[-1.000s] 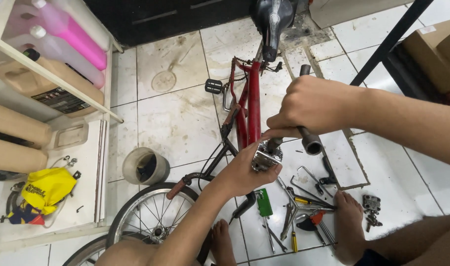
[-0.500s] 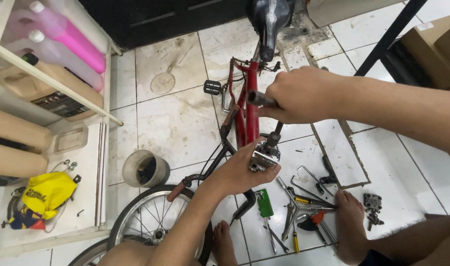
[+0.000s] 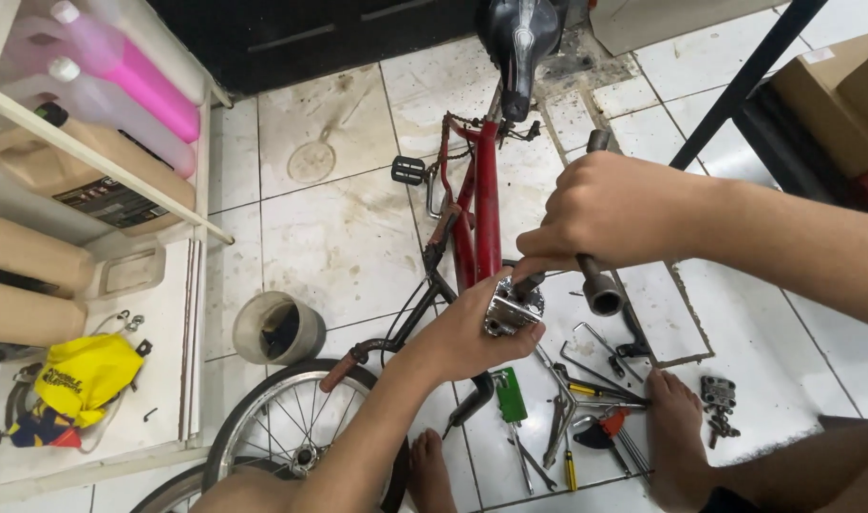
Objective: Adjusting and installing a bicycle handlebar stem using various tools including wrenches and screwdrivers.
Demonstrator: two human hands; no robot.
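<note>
A small red bicycle (image 3: 481, 209) stands below me, with a black saddle (image 3: 518, 38) at the top of the view. My left hand (image 3: 477, 328) grips the shiny metal stem clamp (image 3: 512, 309) at the bike's front. My right hand (image 3: 610, 214) is closed around a black handlebar tube (image 3: 600, 285), holding it just above and right of the clamp. The tube's open end points down toward the floor. A black pedal (image 3: 408, 170) sticks out left of the frame. The front wheel (image 3: 292, 437) is at the bottom left.
Several hand tools (image 3: 567, 408) lie on the tiled floor between my bare feet (image 3: 671, 437). A grey round container (image 3: 277, 330) sits left of the wheel. A white shelf (image 3: 92, 161) with pink bottles and a yellow bag (image 3: 83, 375) fills the left. Cardboard boxes (image 3: 833, 95) stand at the right.
My right hand has turned the handlebar tube so that its open end comes down close beside the clamp. My left hand stays on the clamp.
</note>
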